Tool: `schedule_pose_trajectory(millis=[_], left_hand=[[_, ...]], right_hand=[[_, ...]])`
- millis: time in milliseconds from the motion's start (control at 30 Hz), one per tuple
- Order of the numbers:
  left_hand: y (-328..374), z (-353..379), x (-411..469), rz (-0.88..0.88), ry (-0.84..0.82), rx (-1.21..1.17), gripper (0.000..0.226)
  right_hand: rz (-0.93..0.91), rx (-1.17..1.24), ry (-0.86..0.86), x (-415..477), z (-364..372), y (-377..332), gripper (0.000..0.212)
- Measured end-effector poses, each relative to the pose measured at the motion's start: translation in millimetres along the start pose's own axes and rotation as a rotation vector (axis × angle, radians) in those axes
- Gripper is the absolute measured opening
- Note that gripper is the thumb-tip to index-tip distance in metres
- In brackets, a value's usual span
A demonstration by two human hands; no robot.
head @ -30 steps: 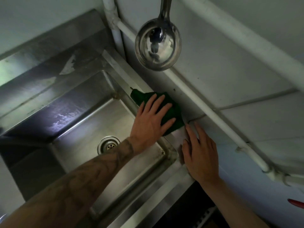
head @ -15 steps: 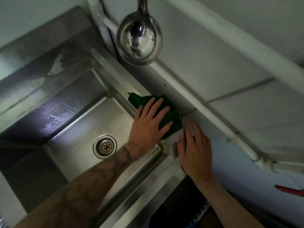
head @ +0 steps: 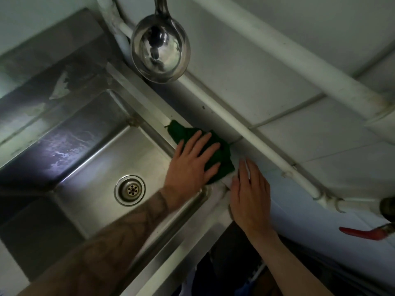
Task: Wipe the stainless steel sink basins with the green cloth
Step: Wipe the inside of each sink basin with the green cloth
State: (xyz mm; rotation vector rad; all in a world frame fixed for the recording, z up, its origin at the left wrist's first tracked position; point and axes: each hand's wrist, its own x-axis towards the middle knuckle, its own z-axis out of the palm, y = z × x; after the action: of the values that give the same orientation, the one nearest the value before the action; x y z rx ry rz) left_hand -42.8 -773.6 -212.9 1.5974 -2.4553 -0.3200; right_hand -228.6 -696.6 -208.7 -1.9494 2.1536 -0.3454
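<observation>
A stainless steel sink basin (head: pixel 92 167) fills the left of the head view, its round drain (head: pixel 130 190) near the middle. The green cloth (head: pixel 223 161) lies on the sink's right rim, against the tiled wall. My left hand (head: pixel 191 165) presses flat on the cloth with straight, spread fingers and covers its near part. My right hand (head: pixel 250 191) rests flat on the rim corner just right of the cloth, fingers straight, holding nothing.
A steel ladle (head: pixel 160 48) hangs above the rim close to the cloth. White pipes (head: pixel 252 135) run along the tiled wall. A red valve handle (head: pixel 363 232) sticks out at the right edge. A steel backsplash (head: pixel 53 67) rises behind the basin.
The cloth and my left hand have slid slightly along the rim toward the corner, ending closer to my right hand. The camera has shifted, so the drain and the ladle sit differently in view.
</observation>
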Motion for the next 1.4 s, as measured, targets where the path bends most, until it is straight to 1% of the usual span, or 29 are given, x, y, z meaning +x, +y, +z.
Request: schedule_pose_trajectory(millis=[33, 133, 200, 267, 400, 500, 567, 633, 667, 733, 800, 833, 900, 1000, 1100, 1200, 1267, 1333, 1400], left_hand=[[-12, -5, 10, -0.044, 0.015, 0.002, 0.058], [-32, -19, 33, -0.263, 0.057, -0.097, 0.054], [-25, -18, 32, -0.296, 0.074, -0.139, 0.053], [-7, -15, 21, -0.225, 0.052, -0.178, 0.053], [40, -4, -14, -0.002, -0.118, -0.183, 0.061], [73, -2, -29, 0.018, -0.148, -0.347, 0.055], [85, -2, -36, 0.086, -0.198, -0.357, 0.052], [85, -5, -41, 0.17, -0.254, -0.344, 0.052], [82, -9, -42, 0.191, -0.26, -0.347, 0.052], [75, -15, -50, 0.16, -0.192, -0.354, 0.058], [65, -19, -69, 0.031, -0.093, -0.342, 0.064], [59, -20, -82, -0.044, -0.076, -0.336, 0.065], [49, -20, -117, -0.2, -0.113, -0.349, 0.066], [45, -16, -176, -0.418, -0.203, -0.341, 0.06], [54, -17, -220, -0.588, -0.219, -0.279, 0.067], [60, -19, -237, -0.623, -0.164, -0.201, 0.069], [62, -22, -236, -0.619, -0.15, -0.187, 0.069], [63, -24, -233, -0.625, -0.181, -0.175, 0.071], [63, -25, -232, -0.628, -0.193, -0.17, 0.071]], right_hand=[[0.005, -0.001, 0.002, 0, 0, 0, 0.052], [0.022, 0.024, -0.006, -2, 1, 0, 0.051], [0.04, 0.043, -0.009, -5, 2, 1, 0.052], [0.068, 0.065, -0.009, -10, 0, 3, 0.052], [0.1, 0.1, -0.059, -31, -11, 8, 0.054], [0.162, 0.217, -0.072, -50, -23, 15, 0.055], [0.217, 0.335, -0.01, -62, -34, 16, 0.056], [0.21, 0.388, 0.071, -70, -45, 15, 0.055], [0.161, 0.375, 0.099, -70, -49, 13, 0.054], [-0.006, 0.277, 0.109, -62, -51, 12, 0.051], [-0.189, 0.161, 0.056, -45, -45, 12, 0.051], [-0.272, 0.11, 0.021, -34, -42, 12, 0.05], [-0.411, 0.053, -0.04, -14, -34, 15, 0.048], [-0.505, 0.102, -0.071, 8, -26, 21, 0.046], [-0.508, 0.185, -0.072, 8, -20, 16, 0.048], [-0.56, 0.147, -0.141, -14, -19, 14, 0.052], [-0.607, 0.062, -0.188, -27, -22, 17, 0.065], [-0.67, -0.008, -0.167, -21, -26, 19, 0.074], [-0.8, -0.044, -0.153, -5, -29, 17, 0.07]])
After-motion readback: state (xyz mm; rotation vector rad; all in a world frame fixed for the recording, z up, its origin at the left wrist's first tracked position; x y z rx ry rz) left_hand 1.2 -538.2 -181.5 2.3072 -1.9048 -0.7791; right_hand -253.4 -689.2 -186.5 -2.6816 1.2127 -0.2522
